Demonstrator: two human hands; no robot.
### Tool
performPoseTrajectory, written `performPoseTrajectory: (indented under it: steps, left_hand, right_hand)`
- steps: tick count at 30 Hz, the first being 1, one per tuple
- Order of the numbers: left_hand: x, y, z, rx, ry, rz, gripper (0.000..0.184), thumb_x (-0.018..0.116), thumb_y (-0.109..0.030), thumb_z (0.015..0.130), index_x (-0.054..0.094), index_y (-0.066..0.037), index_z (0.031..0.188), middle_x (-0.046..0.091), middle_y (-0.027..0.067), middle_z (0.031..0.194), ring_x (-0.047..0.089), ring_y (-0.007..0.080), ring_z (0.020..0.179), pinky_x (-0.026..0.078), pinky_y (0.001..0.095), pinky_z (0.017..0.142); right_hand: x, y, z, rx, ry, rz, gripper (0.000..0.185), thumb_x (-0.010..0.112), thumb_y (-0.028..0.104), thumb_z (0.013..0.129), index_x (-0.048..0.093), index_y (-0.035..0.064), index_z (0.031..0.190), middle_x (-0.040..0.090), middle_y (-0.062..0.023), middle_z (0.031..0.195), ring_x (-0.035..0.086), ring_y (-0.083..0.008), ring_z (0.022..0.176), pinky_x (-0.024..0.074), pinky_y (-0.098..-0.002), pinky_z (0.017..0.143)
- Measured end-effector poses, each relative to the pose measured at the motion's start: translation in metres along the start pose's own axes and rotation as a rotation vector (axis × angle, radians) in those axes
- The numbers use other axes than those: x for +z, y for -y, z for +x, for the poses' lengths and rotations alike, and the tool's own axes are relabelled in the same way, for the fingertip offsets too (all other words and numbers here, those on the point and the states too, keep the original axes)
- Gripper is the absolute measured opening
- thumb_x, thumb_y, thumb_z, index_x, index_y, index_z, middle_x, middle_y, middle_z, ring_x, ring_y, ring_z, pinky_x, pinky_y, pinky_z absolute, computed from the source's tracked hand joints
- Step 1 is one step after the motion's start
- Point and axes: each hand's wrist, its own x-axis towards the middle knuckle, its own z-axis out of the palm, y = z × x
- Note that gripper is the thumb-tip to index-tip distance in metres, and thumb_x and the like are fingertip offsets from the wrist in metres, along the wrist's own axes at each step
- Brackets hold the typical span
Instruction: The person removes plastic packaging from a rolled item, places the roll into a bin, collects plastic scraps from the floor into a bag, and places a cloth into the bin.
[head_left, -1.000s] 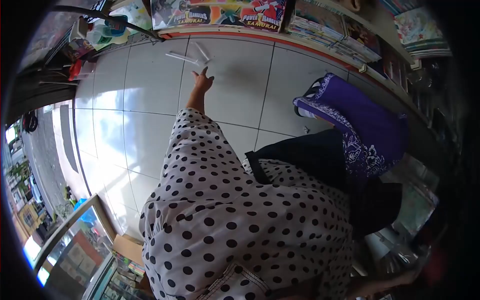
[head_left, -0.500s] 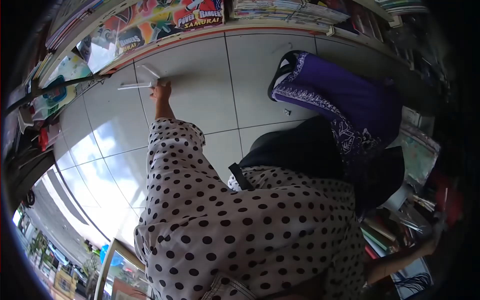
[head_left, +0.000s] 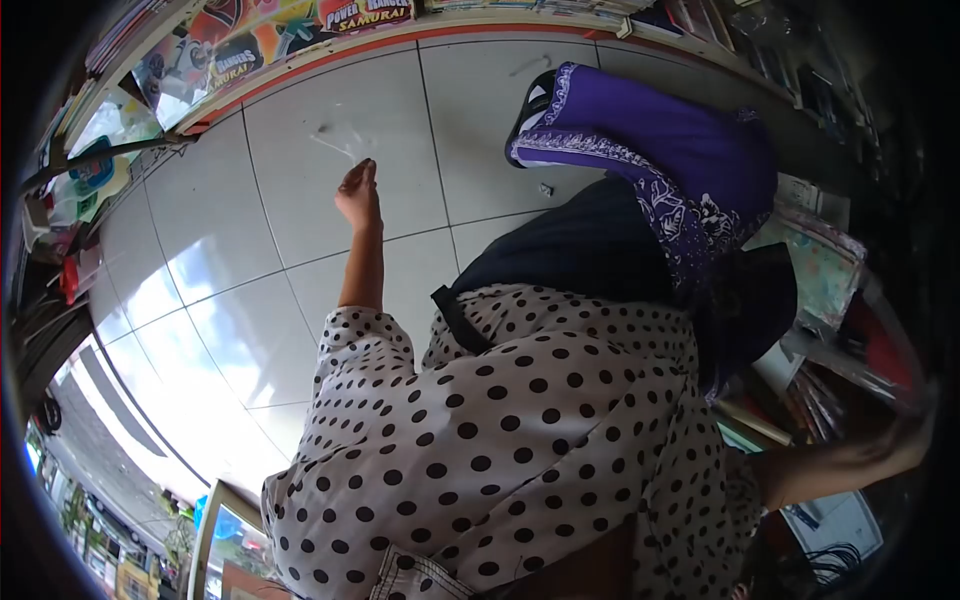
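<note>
Out over the tiled floor, my left hand (head_left: 360, 190) is closed in a pinch on thin clear plastic strips (head_left: 342, 146), which stick out past its fingertips. At the far right edge, my right hand (head_left: 905, 440) is dim and blurred. Its fingers look closed beside clear, shiny plastic (head_left: 850, 365) with something red behind it; what exactly it holds is too dark to tell. A small crumpled scrap (head_left: 546, 189) lies on the floor near my foot in a black sandal (head_left: 530, 118).
A low shelf (head_left: 520, 22) of magazines and Power Rangers Samurai boxes (head_left: 235, 60) runs along the top. Books and packets (head_left: 800, 400) are stacked at the right. A glass-fronted case (head_left: 215, 525) stands at lower left, near the street opening.
My left hand has reached the strips on the floor, closed on them and drawn back towards my body with them. My right arm has come further into view at the right.
</note>
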Motion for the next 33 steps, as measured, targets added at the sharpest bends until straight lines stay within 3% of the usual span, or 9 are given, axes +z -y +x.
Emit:
performPoseTrajectory:
  steps: [7, 13, 18, 22, 24, 27, 30, 32, 33]
  left_hand:
    - [0.033, -0.095, -0.088, -0.073, 0.416, -0.291, 0.029, 0.064, -0.025, 0.084, 0.063, -0.002, 0.101, 0.065, 0.0057, 0.097, 0.059, 0.0144, 0.09, 0.048, 0.0301, 0.078]
    - [0.062, -0.196, -0.155, -0.037, 1.069, -0.397, 0.068, 0.041, -0.059, 0.087, 0.049, -0.001, 0.122, 0.048, 0.0125, 0.126, 0.054, 0.0254, 0.105, 0.045, 0.0356, 0.085]
    - [0.074, -0.247, -0.227, -0.47, 1.606, -0.761, 0.104, 0.041, -0.079, 0.07, 0.033, 0.007, 0.129, 0.038, 0.0148, 0.133, 0.05, 0.0304, 0.113, 0.051, 0.0395, 0.085]
    - [0.093, -0.264, -0.213, -0.386, 1.494, -0.949, 0.107, 0.059, -0.073, 0.062, 0.025, -0.002, 0.134, 0.038, 0.0152, 0.133, 0.043, 0.0317, 0.12, 0.043, 0.046, 0.096]
    - [0.091, -0.276, -0.202, -0.235, 1.428, -0.947, 0.084, 0.059, -0.07, 0.066, 0.038, -0.018, 0.128, 0.045, 0.0004, 0.124, 0.046, 0.0209, 0.098, 0.043, 0.036, 0.064]
    - [0.103, -0.274, -0.141, -0.471, 1.603, -1.039, 0.084, 0.055, -0.068, 0.072, 0.038, -0.009, 0.13, 0.042, 0.007, 0.13, 0.041, 0.0267, 0.118, 0.044, 0.0541, 0.085]
    - [0.122, -0.256, -0.135, -0.188, 1.261, -0.766, 0.08, 0.052, -0.062, 0.078, 0.035, -0.004, 0.132, 0.037, 0.0104, 0.136, 0.036, 0.0278, 0.126, 0.033, 0.0521, 0.102]
    - [0.118, -0.247, -0.17, -0.296, 1.119, -0.631, 0.07, 0.045, -0.055, 0.086, 0.034, -0.005, 0.134, 0.039, 0.0112, 0.137, 0.037, 0.0278, 0.126, 0.028, 0.0446, 0.107]
    - [0.129, -0.212, -0.144, -0.3, 1.304, -0.589, 0.072, 0.046, -0.056, 0.084, 0.035, -0.006, 0.134, 0.041, 0.0107, 0.135, 0.039, 0.0275, 0.125, 0.027, 0.0441, 0.107]
  right_hand:
    - [0.056, 0.074, 0.04, -0.165, -0.1, 0.191, 0.022, 0.054, 0.003, 0.074, 0.06, 0.0012, 0.095, 0.06, -0.0116, 0.088, 0.057, -0.0219, 0.07, 0.0467, -0.0361, 0.06]
    - [0.107, 0.185, 0.046, -0.242, -0.071, 0.737, 0.021, 0.054, 0.002, 0.073, 0.059, 0.0012, 0.094, 0.059, -0.0112, 0.087, 0.057, -0.0215, 0.07, 0.0464, -0.0359, 0.059]
    - [0.146, 0.265, 0.033, -0.086, 0.151, 1.447, 0.021, 0.054, 0.001, 0.072, 0.059, 0.0013, 0.093, 0.059, -0.0108, 0.086, 0.056, -0.0211, 0.069, 0.0462, -0.0357, 0.059]
    - [0.158, 0.311, 0.03, 0.128, 0.299, 1.968, 0.021, 0.055, 0.0, 0.072, 0.059, 0.0013, 0.092, 0.059, -0.0105, 0.085, 0.056, -0.0209, 0.068, 0.0461, -0.0355, 0.059]
    - [0.161, 0.33, 0.03, 0.212, 0.342, 2.131, 0.02, 0.055, 0.0, 0.072, 0.059, 0.0013, 0.092, 0.059, -0.0104, 0.084, 0.056, -0.0208, 0.068, 0.046, -0.0355, 0.058]
    - [0.167, 0.353, 0.033, 0.318, 0.361, 2.276, 0.02, 0.055, -0.001, 0.071, 0.059, 0.0014, 0.091, 0.058, -0.0101, 0.084, 0.056, -0.0206, 0.068, 0.0459, -0.0354, 0.058]
    - [0.174, 0.358, 0.03, 0.406, 0.353, 2.314, 0.02, 0.055, -0.001, 0.071, 0.058, 0.0014, 0.091, 0.058, -0.0099, 0.083, 0.055, -0.0204, 0.067, 0.0457, -0.0352, 0.058]
    - [0.181, 0.361, 0.024, 0.456, 0.359, 2.309, 0.02, 0.055, -0.001, 0.071, 0.058, 0.0014, 0.09, 0.058, -0.0098, 0.083, 0.055, -0.0202, 0.067, 0.0457, -0.0352, 0.058]
    - [0.184, 0.362, 0.02, 0.475, 0.371, 2.293, 0.02, 0.055, -0.002, 0.071, 0.058, 0.0014, 0.09, 0.058, -0.0097, 0.082, 0.055, -0.0202, 0.067, 0.0456, -0.0351, 0.058]
